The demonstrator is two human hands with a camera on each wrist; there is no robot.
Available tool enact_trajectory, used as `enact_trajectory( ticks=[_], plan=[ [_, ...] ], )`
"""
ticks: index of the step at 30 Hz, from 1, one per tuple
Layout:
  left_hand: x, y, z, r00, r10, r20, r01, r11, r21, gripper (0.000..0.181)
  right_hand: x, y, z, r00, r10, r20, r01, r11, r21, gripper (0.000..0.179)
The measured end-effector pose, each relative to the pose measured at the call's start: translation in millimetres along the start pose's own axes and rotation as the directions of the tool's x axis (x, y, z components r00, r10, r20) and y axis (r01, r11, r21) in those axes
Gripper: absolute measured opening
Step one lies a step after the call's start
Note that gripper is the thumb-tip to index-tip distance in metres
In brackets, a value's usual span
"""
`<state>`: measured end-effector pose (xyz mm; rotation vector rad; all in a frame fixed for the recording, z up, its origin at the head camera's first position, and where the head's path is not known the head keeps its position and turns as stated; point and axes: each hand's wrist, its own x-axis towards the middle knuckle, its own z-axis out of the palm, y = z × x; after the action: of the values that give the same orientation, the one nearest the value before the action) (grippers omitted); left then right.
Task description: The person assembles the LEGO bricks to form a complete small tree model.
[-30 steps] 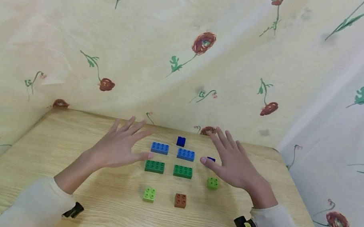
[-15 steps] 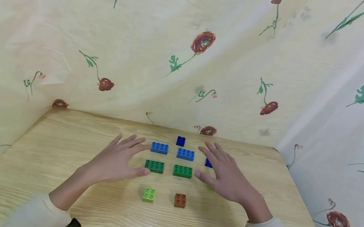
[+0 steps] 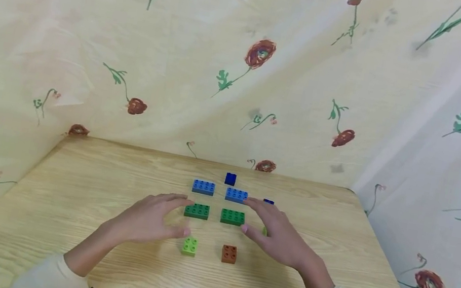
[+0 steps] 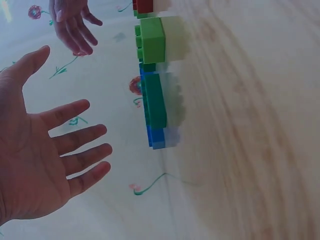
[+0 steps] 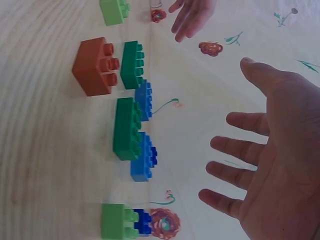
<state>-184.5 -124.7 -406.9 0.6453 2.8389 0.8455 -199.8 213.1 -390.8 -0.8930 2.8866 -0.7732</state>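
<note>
My left hand (image 3: pixel 140 221) hovers over the left part of the brick layout, fingers spread and holding nothing. Its fingertips overlap a dark green brick (image 3: pixel 198 212) in the head view, and its thumb comes near a lime brick (image 3: pixel 190 247). On the other side my right hand (image 3: pixel 285 238) also hangs in the air with straight, parted fingers. Close to its thumb lie a second green brick (image 3: pixel 232 217) and a blue brick (image 3: pixel 235 195). It largely hides another lime brick (image 5: pixel 114 221) and a dark blue brick (image 3: pixel 268 201). Both wrist views show the palms facing inward.
A reddish-brown brick (image 3: pixel 229 254) sits at the front of the layout. Farther back are another blue brick (image 3: pixel 203 187) and a small dark blue one. All stand on a wooden table (image 3: pixel 132 281), with a flowered cloth (image 3: pixel 190 54) rising behind and at the sides.
Both hands have moved down the head view, toward the person, and slightly inward. The lime brick and dark blue brick at right are now mostly covered. No brick has moved.
</note>
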Motion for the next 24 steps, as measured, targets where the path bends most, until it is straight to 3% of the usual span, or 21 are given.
enact_trajectory(
  ticks=[11, 18, 24],
  plan=[
    [-1.8, -4.3, 14.2, 0.999, -0.013, 0.05, 0.018, 0.994, -0.107, 0.067, -11.2, 4.0, 20.9, 0.995, 0.082, 0.062, -0.091, 0.982, 0.164, 0.056],
    [-2.2, -10.8, 23.0, 0.997, -0.007, 0.076, 0.019, 0.986, -0.163, 0.057, -16.0, 9.0, 31.2, 0.995, 0.056, 0.077, -0.071, 0.976, 0.208, 0.047],
    [0.0, -17.5, 32.2, 0.994, 0.041, 0.097, -0.019, 0.976, -0.217, 0.057, -19.2, 13.3, 39.8, 0.993, 0.03, 0.118, -0.056, 0.973, 0.223, 0.048]
  ],
)
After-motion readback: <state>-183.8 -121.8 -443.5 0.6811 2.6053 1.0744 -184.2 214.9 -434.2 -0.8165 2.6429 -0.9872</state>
